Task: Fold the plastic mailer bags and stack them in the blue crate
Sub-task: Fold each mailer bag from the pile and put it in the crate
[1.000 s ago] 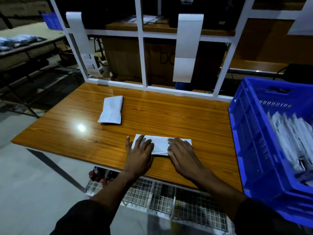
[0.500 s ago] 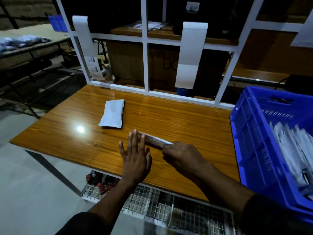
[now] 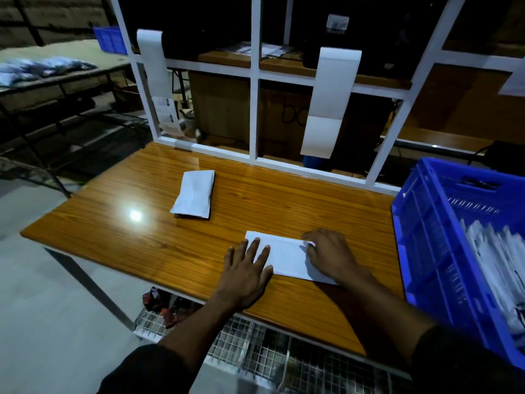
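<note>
A white folded mailer bag [image 3: 285,257] lies flat near the front of the wooden table [image 3: 284,200]. My left hand [image 3: 246,273] presses its left end with straight, spread fingers. My right hand [image 3: 329,253] lies on its right end, fingers bent down onto the plastic. A second folded white mailer [image 3: 194,193] rests farther back on the left, untouched. The blue crate [image 3: 431,251] stands at the table's right edge with several white folded mailers [image 3: 500,263] stacked inside.
A white frame with hanging paper strips [image 3: 329,95] borders the table's back edge. A wire-mesh shelf [image 3: 241,345] sits under the front edge. Another table with dark bags [image 3: 42,69] stands far left. A lamp glare spot marks the wood at left.
Half a second ago my right hand held the mailer lifted on edge while folding; now the mailer lies flat again and both hands press on it.
</note>
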Action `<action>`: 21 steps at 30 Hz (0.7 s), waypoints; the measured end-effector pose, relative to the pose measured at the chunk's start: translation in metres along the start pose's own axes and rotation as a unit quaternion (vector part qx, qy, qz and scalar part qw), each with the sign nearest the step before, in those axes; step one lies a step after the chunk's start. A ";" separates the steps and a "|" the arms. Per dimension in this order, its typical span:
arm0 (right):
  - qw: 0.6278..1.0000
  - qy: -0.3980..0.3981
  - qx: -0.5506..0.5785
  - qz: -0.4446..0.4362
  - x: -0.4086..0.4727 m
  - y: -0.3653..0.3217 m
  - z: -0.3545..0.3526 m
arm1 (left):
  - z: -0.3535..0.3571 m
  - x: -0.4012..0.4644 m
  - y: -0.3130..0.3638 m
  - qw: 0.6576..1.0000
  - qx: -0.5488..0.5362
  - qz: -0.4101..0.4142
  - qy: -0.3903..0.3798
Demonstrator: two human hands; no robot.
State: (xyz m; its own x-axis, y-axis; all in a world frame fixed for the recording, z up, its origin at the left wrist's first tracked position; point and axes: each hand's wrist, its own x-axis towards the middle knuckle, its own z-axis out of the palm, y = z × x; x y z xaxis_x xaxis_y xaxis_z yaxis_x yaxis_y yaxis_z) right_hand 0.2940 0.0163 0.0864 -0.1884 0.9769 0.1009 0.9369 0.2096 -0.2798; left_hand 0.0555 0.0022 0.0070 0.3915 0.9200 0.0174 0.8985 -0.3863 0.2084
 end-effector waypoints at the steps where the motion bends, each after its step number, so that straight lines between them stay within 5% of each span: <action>1: 1.000 0.004 0.016 0.002 -0.007 -0.010 0.014 | -0.002 0.000 0.003 1.000 -0.001 -0.012 0.006; 6: 0.997 -0.079 0.007 0.000 -0.023 -0.041 0.059 | -0.005 0.017 0.008 0.994 0.013 -0.006 0.113; 10: 0.996 -0.092 -0.020 -0.003 -0.023 -0.037 0.072 | -0.003 0.040 0.012 0.996 -0.031 0.068 0.057; 14: 0.998 -0.057 0.002 0.018 -0.014 -0.038 0.070 | 0.010 0.040 0.014 1.000 0.013 0.009 -0.009; 21: 0.993 -0.074 -0.082 0.030 -0.013 -0.031 0.083 | 0.015 0.038 0.015 0.999 0.035 -0.016 0.013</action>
State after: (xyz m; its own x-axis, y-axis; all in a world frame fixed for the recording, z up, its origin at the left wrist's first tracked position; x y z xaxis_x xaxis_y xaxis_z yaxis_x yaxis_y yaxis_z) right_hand 0.2428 0.0009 0.0147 -0.1605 0.9854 -0.0567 0.9808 0.1527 -0.1211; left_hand 0.0871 0.0307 -0.0038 0.3586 0.9328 0.0374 0.9222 -0.3602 0.1409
